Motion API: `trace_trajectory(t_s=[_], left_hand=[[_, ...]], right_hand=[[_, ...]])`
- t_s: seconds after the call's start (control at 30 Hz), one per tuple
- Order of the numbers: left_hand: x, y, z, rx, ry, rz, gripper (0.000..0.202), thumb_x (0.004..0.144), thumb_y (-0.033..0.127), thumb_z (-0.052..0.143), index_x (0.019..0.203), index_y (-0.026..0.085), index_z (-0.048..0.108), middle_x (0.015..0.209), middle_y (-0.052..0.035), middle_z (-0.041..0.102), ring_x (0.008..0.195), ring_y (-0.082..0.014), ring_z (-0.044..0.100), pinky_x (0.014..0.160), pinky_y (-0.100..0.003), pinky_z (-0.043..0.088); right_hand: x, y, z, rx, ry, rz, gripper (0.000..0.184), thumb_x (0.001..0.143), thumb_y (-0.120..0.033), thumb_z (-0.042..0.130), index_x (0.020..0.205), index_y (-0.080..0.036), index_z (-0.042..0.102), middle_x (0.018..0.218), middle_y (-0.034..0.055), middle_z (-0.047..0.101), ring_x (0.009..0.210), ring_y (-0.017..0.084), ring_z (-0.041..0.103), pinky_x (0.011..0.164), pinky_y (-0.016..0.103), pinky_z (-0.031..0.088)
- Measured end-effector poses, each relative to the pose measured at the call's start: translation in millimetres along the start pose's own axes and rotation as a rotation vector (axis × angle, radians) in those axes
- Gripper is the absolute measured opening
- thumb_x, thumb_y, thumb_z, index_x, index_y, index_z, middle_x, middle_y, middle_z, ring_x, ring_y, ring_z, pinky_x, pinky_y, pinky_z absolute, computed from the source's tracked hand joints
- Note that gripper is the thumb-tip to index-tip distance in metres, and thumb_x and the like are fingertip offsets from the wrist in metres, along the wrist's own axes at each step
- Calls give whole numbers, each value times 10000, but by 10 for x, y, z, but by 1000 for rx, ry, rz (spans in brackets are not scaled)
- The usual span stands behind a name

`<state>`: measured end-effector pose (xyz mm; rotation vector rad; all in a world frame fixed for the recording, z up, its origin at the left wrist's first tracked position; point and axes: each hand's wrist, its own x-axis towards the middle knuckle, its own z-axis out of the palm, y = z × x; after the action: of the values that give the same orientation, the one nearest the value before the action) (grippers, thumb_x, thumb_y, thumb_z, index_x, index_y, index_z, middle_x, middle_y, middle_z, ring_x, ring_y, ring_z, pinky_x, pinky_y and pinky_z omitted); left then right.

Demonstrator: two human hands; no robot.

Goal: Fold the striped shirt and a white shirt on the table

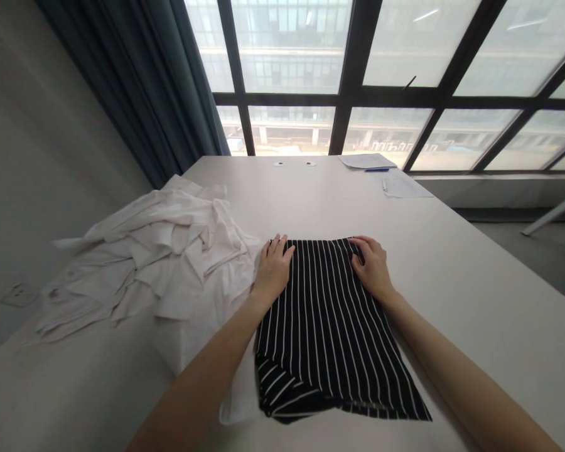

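Observation:
A piece of black fabric with thin white stripes (327, 314) lies on the white table in front of me. Its near left corner is folded over, showing slanted stripes, and the near edge is uneven. My left hand (274, 267) rests at the far left corner of the fabric, fingers stretched out and thumb apart. At the far right corner, my right hand (373, 267) has curved fingers and thumb about the edge, with a bit of striped fabric bunched between them. The undersides of both hands are hidden.
A loose heap of white cloth (169, 251) covers the table's left side and reaches the striped fabric. Papers (367, 161) and a blue pen (376, 170) lie at the far right of the table (452, 270). Windows stand behind, with a dark curtain (141, 75) at left.

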<state>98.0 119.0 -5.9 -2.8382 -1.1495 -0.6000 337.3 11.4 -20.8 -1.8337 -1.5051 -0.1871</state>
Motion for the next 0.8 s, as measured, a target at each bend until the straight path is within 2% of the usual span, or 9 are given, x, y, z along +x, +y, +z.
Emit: trace_trajectory(t_s=[0.13, 0.27, 0.37, 0.5, 0.8], left_hand=[[-12, 177, -56, -56, -91, 163, 434, 915, 99, 386, 1289, 165, 597, 1453, -109, 499, 1396, -227, 382, 1167, -445, 281], [-67, 283, 16, -86, -194, 200, 434, 990, 302, 383, 1403, 210, 482, 1528, -94, 399, 1432, -237, 319, 1158, -466, 276], [-100, 279, 71, -62, -249, 167, 491, 993, 407, 395, 1458, 250, 403, 1561, -102, 336, 1449, -276, 276, 1150, -507, 259], [-107, 260, 85, -46, -257, 156, 514, 992, 435, 389, 1476, 264, 368, 1568, -108, 318, 1453, -292, 258, 1148, -525, 241], [-95, 260, 68, -42, -269, 106, 578, 981, 476, 377, 1500, 228, 322, 1574, -113, 304, 1458, -303, 241, 1149, -544, 226]], right_hand=[[-11, -30, 29, -101, -262, -170, 418, 904, -210, 410, 1256, -290, 622, 1296, 48, 634, 1294, 255, 482, 1049, 492, 348], [-14, -19, 68, -216, -374, -171, 423, 952, -270, 370, 1321, -282, 577, 1418, 26, 548, 1355, 240, 423, 1095, 495, 303], [-20, -37, 61, -278, -414, -155, 440, 962, -297, 361, 1368, -287, 531, 1475, 13, 485, 1381, 247, 384, 1111, 510, 277], [-29, -91, 42, -340, -434, -141, 466, 965, -313, 349, 1410, -280, 483, 1517, 27, 426, 1402, 267, 347, 1101, 547, 279], [-63, -110, 74, -387, -357, -73, 481, 956, -347, 363, 1412, -244, 478, 1515, 82, 425, 1407, 278, 342, 1106, 536, 273]])
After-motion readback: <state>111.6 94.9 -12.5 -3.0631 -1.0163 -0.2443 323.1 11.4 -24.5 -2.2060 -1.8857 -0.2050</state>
